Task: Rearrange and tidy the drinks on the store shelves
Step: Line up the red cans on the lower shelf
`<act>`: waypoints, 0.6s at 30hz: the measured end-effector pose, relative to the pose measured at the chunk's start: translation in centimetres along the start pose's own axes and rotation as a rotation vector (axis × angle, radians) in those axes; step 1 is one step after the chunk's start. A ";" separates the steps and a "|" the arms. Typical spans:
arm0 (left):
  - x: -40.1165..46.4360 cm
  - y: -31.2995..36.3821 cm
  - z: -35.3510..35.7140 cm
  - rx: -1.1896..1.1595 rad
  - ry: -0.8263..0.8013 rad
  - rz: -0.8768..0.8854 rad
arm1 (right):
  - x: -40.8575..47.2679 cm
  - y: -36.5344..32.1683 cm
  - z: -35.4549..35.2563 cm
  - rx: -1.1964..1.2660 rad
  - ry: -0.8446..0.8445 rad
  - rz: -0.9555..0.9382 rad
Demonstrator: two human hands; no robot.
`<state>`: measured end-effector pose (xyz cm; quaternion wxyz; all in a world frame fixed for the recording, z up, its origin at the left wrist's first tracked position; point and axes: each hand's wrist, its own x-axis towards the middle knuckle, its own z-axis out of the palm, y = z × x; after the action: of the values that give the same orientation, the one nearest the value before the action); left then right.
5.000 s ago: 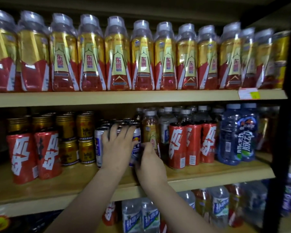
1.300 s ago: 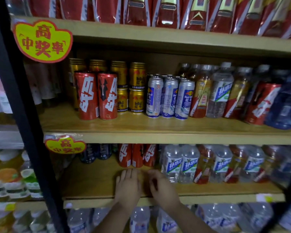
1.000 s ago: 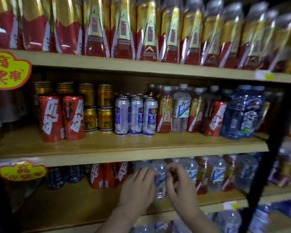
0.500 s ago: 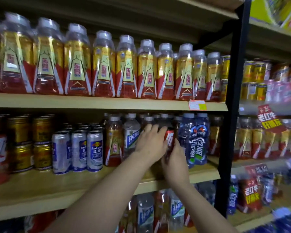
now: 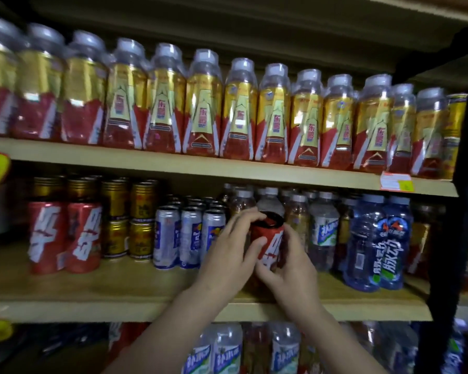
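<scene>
Red can now out between 2 hands

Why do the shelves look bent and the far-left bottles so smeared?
Head view: the wide-angle lens bows the upper shelf; the gold-and-red bottles smear with blur leftward; the bottom corners fall into shadow; the red can in both hands stays fairly sharp.

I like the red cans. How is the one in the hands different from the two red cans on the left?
The held red can is tilted; the two red cans on the left stand upright. The left hand and right hand grip the held one; nobody touches the pair. It sits among bottles, the pair beside gold cans. Same red-and-white design.
</scene>
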<state>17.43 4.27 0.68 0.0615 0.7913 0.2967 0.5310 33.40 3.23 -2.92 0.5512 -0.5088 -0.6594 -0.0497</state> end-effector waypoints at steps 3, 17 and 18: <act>-1.8 -2.2 -5.3 0.083 0.025 0.006 | 0.2 -3.7 4.4 0.172 -0.040 -0.028; -2.9 -11.6 -21.6 1.161 0.105 -0.235 | 1.8 -12.6 17.1 0.123 -0.207 -0.130; -3.0 -12.1 -21.8 1.195 0.093 -0.269 | 1.9 -12.6 17.4 0.121 -0.210 -0.118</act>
<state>-7.31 7.80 2.65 -0.3393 0.6206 0.6427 0.2943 12.71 9.30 -1.96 0.5050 -0.4376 -0.7439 0.0112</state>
